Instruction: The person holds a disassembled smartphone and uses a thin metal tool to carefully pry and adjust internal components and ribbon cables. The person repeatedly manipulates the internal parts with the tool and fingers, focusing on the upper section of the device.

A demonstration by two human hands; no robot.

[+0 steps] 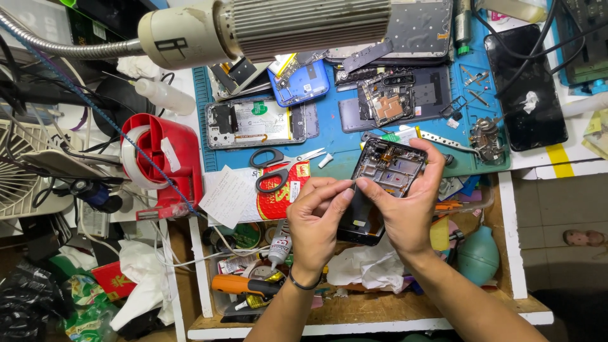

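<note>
The lamp [266,28] hung across the far edge and hid whatever lay beneath its ribbed head; its neck ran out of view to the left. The near part of the phone frame [387,171] was covered by both hands, so its lower end could hardly be made out, only a dark strip showing between the wrists. What the fingertips pinched was too small to tell.

The right hand [405,212] gripped the frame, thumb on its left edge and fingers curled round the far right corner, closed firmly on it. The frame was held tilted, open side up, above the near edge of the blue mat [335,149]. The left hand [316,225] sat just left of it, thumb and forefinger pressed together at the frame's left edge, touching the right thumb; the other fingers were folded in.

Scissors [275,168] lay on the mat left of the hands, and a red tape dispenser [168,161] stood further left. Other opened phones [259,122] lay on the far side of the mat.
</note>
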